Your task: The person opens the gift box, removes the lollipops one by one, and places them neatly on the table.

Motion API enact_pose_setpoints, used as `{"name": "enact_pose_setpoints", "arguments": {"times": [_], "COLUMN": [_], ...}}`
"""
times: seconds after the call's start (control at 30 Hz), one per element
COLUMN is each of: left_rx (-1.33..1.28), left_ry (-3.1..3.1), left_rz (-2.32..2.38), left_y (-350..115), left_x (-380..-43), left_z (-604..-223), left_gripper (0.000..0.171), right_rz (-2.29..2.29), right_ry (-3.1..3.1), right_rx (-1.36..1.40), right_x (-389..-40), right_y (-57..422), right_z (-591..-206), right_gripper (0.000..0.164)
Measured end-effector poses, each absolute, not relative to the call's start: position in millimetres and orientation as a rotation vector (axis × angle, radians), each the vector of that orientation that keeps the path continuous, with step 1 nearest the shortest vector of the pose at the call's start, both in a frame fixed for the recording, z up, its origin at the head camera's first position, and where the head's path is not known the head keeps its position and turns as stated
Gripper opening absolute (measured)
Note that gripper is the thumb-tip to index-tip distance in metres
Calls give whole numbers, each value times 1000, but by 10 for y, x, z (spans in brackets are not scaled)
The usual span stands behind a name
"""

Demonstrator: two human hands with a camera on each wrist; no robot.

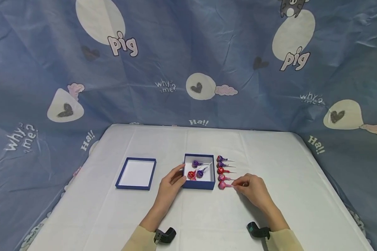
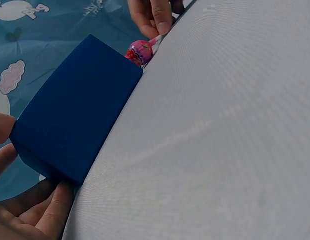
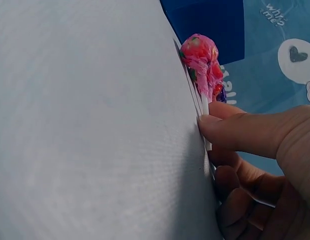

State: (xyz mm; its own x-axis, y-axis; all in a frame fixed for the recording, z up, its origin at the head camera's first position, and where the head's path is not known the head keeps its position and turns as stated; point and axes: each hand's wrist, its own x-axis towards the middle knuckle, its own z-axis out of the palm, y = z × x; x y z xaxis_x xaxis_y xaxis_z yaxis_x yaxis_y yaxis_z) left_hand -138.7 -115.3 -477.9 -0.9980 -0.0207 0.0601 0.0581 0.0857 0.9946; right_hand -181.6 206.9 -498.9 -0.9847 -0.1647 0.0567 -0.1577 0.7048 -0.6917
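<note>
A blue open-topped box (image 1: pixel 198 184) with a white inside stands mid-table, several wrapped lollipops (image 1: pixel 202 172) lying in it. My left hand (image 1: pixel 172 179) holds this box by its left side, fingertips at the rim and lower corner. To the right of the box, several lollipops in purple, red and pink wrappers lie in a column, sticks pointing right. My right hand (image 1: pixel 252 188) pinches the white stick of the nearest one, a pink lollipop (image 3: pixel 200 55), between thumb and index finger. Its wrapped head is beside the box's front right corner.
Left of the box lies its square lid (image 1: pixel 133 189), blue-rimmed with the white inside facing up. A white cloth covers the table (image 1: pixel 207 219). Behind it hangs a blue printed curtain (image 1: pixel 163 62).
</note>
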Motion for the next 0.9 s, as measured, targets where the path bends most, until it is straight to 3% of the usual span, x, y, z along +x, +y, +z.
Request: {"name": "enact_pose_setpoints", "arguments": {"times": [0.53, 0.9], "left_rx": [-36, -38], "left_ry": [-2264, -2248], "left_rz": [-2072, -2066], "left_y": [-1140, -1185], "left_x": [-1376, -1501], "left_z": [-4762, -5076], "left_gripper": [46, 46], "right_rz": [-1126, -1069], "right_ry": [2901, 2894], "right_rx": [-288, -323], "right_x": [-1837, -1883], "right_y": [2074, 2068], "right_z": [-4956, -4936], "right_gripper": [18, 18]}}
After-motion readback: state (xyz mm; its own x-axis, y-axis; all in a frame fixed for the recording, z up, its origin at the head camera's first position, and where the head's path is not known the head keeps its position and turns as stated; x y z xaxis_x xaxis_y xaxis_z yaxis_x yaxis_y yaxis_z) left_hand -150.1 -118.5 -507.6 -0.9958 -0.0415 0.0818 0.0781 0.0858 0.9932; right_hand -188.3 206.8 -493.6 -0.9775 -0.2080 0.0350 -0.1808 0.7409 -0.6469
